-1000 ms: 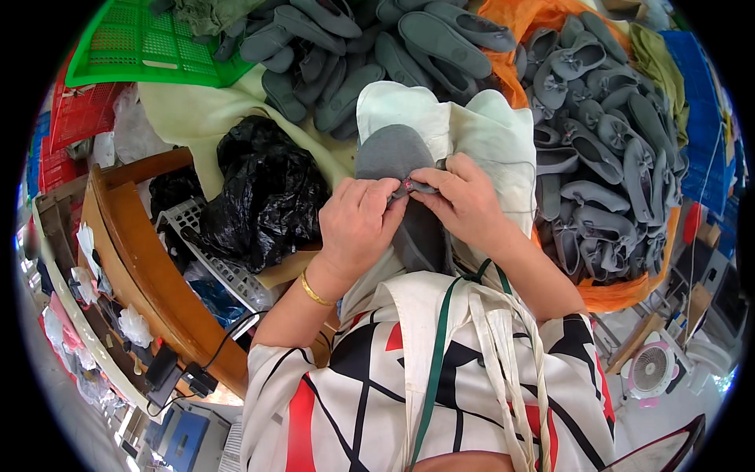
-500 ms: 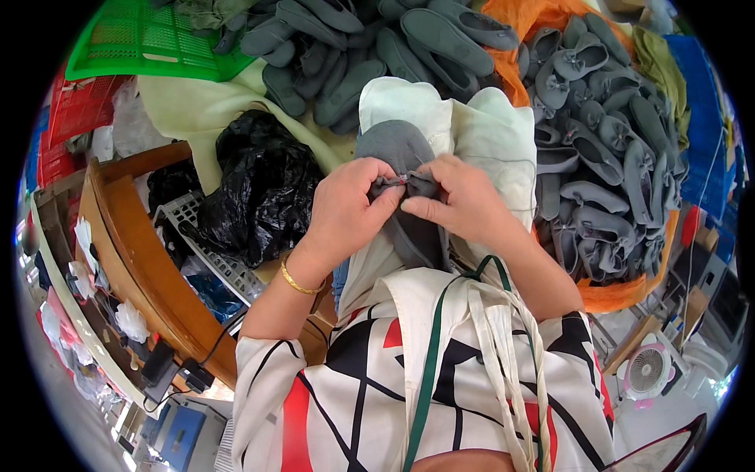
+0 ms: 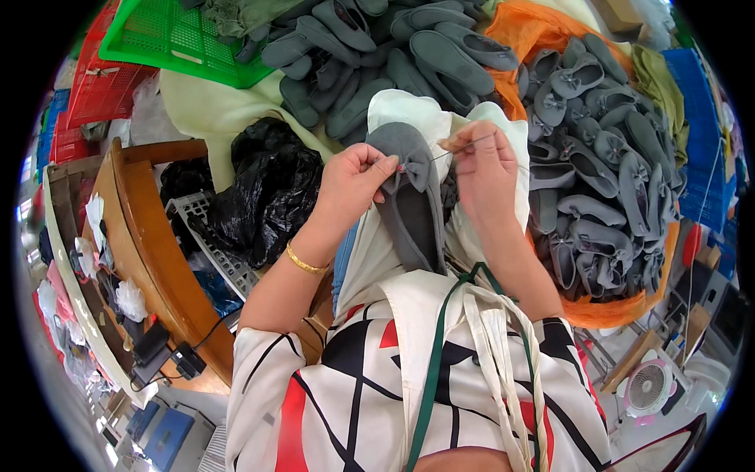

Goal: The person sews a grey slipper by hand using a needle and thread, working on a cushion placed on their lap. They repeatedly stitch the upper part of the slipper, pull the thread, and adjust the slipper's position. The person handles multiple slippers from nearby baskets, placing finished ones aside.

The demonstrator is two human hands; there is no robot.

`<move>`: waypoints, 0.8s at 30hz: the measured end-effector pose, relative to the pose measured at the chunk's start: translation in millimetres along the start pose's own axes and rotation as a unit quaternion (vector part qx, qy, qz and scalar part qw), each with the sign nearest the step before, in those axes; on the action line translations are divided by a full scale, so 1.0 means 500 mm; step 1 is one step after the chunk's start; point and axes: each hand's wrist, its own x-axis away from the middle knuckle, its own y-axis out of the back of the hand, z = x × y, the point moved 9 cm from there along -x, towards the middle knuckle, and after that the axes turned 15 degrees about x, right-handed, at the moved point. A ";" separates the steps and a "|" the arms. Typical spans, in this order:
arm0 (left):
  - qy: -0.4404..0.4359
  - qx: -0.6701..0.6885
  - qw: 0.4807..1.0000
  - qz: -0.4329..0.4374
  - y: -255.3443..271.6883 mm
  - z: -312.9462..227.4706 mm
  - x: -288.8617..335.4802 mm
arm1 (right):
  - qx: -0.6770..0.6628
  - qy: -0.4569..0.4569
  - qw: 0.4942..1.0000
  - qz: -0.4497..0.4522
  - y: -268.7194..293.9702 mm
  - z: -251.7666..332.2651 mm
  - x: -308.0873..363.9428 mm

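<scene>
1. One grey slipper [image 3: 410, 206] lies toe-away on the person's lap, over a cream cloth [image 3: 440, 118] that seems to serve as a work pad; one grey bow [image 3: 415, 171] sits on its upper.
2. The left hand [image 3: 351, 177] is closed, thumb and forefinger pinching the bow against the slipper, apparently to keep it from shifting.
3. The right hand [image 3: 481, 167] is also closed, fingertips nipping a thin thread [image 3: 460, 148] that runs taut back to the bow; a needle cannot be made out.
4. One gold bangle [image 3: 305, 260] circles the left wrist.
5. To the right, a heap of bowed slippers [image 3: 605, 149] fills an orange sack [image 3: 621, 311], too many to count; the bows suggest a finished lot kept within reach.
6. Ahead, a second heap, of plain slippers [image 3: 377, 55], spills from a green crate [image 3: 169, 35]; again too many to count, and no bows show on them.
7. To the left sit one black bag [image 3: 263, 193], one white basket [image 3: 208, 240] under it and one curved wooden bench [image 3: 149, 236].
8. Farther out stand two red crates [image 3: 90, 94], one blue crate [image 3: 704, 134] and one small fan [image 3: 649, 387] on the floor.
</scene>
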 end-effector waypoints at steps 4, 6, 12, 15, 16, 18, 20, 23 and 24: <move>-0.036 0.003 0.999 0.000 0.001 -0.004 0.002 | -0.326 -0.155 0.927 0.099 -0.042 -0.050 0.033; -0.046 -0.018 0.999 -0.009 0.004 -0.004 0.004 | -0.330 -0.220 0.917 0.049 -0.023 -0.064 0.048; -0.063 -0.011 0.998 -0.025 0.023 0.012 0.009 | -0.380 -0.253 0.889 0.041 0.050 -0.077 0.126; -0.056 -0.019 0.998 -0.009 0.014 0.016 0.011 | -0.412 -0.236 0.878 0.062 0.062 -0.078 0.136; -0.060 -0.019 0.998 -0.008 0.016 0.013 0.006 | -0.399 -0.233 0.885 0.062 0.063 -0.080 0.124; -0.062 -0.044 0.997 -0.001 0.018 0.005 0.001 | -0.330 -0.194 0.923 0.047 0.065 -0.056 0.109; -0.103 -0.097 0.990 0.021 0.014 -0.007 0.001 | -0.218 -0.118 0.969 0.018 0.063 -0.021 0.101; -0.302 -0.341 0.890 0.011 -0.027 -0.091 0.040 | 0.212 0.101 0.971 -0.048 0.121 0.066 0.124; -0.380 -0.436 0.816 -0.004 -0.053 -0.114 0.072 | 0.284 0.134 0.949 -0.025 0.131 0.076 0.138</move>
